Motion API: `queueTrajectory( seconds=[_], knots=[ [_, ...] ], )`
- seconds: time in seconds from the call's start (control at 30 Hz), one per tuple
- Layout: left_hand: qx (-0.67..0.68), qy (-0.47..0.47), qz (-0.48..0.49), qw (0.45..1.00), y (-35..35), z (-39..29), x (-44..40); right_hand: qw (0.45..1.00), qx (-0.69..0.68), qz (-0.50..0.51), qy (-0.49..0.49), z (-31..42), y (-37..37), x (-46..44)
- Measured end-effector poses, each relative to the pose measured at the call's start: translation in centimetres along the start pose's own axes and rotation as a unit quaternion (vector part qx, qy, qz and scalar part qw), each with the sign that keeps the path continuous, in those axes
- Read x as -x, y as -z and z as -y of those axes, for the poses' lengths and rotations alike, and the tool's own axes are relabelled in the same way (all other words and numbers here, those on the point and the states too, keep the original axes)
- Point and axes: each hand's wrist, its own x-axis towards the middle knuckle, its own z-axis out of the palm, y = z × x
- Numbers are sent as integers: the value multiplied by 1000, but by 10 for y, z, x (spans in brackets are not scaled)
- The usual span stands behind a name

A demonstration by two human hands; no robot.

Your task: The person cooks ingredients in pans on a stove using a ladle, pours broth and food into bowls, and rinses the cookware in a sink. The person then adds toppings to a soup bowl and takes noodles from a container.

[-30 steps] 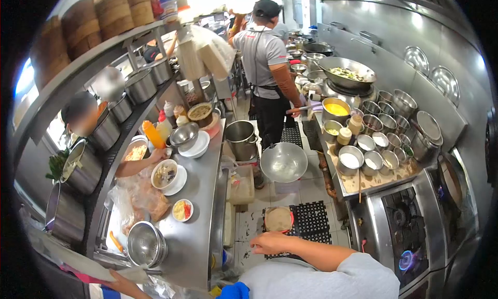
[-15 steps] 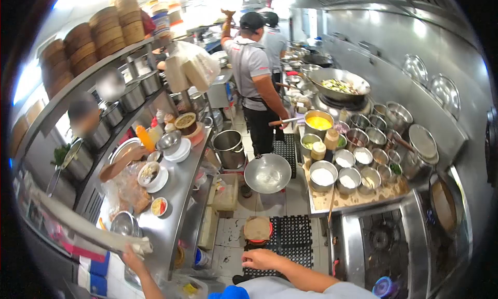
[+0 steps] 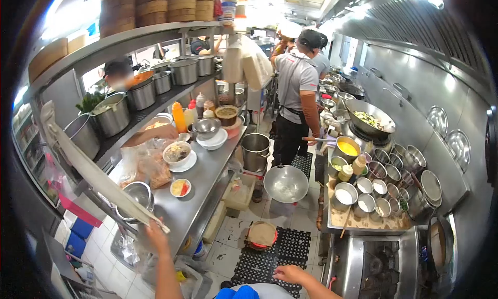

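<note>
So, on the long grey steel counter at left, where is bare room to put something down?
The counter is bare along its aisle edge, from beside the small white bowl of red and yellow pieces toward the left hand. Crowded: around the orange squeeze bottle, and the brown board full of steel pots.

Restaurant kitchen of commercial type. A stove with burners (image 3: 380,270) stands beneath a slatted exhaust hood (image 3: 415,34); a large wok (image 3: 369,117) of food sits farther along the line. Metal pots (image 3: 184,72) and stacked bamboo steamers (image 3: 152,6) occupy the shelving. Sauce bottles (image 3: 178,117) stand on a steel counter (image 3: 210,167), and a co-worker in an apron (image 3: 296,81) stands in the aisle.
</note>
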Motion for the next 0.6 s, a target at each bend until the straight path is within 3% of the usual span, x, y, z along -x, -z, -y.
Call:
queueTrajectory(
  seconds=[0.2, 0.27, 0.37, 0.47, 0.5, 0.53, 0.57, 0.6],
  knots=[
    [-27, -24, 26, 999, 43, 46, -61, 999, 16, 15, 39, 99, -20, -50],
    [-42, -35, 77, 996, 53, 42, -73, 999, -1, 4, 36, 111, -34, -69],
    [-55, -32, 71, 995, 71, 49, -105, 999, -24, 22, 17, 125, -47, -91],
    [-49, -13, 59, 997, 78, 47, -114, 997, -19, 32, 72, 57, -102, -126],
    [-37, -25, 60, 997, 80, 51, -116, 998, 36, 45, 22, 50, -108, -128],
    [-28, -36, 57, 997, 85, 54, -117, 997, 2, 74, -8, 33, -116, -128],
    [-42, -69, 42, 996, 88, 82, -127, 988, -3, 118, -102, 10, -128, -130],
    [-68, -99, 26, 992, 101, 104, -135, 995, 20, 103, 2, -63, -160, -133]
  ],
)
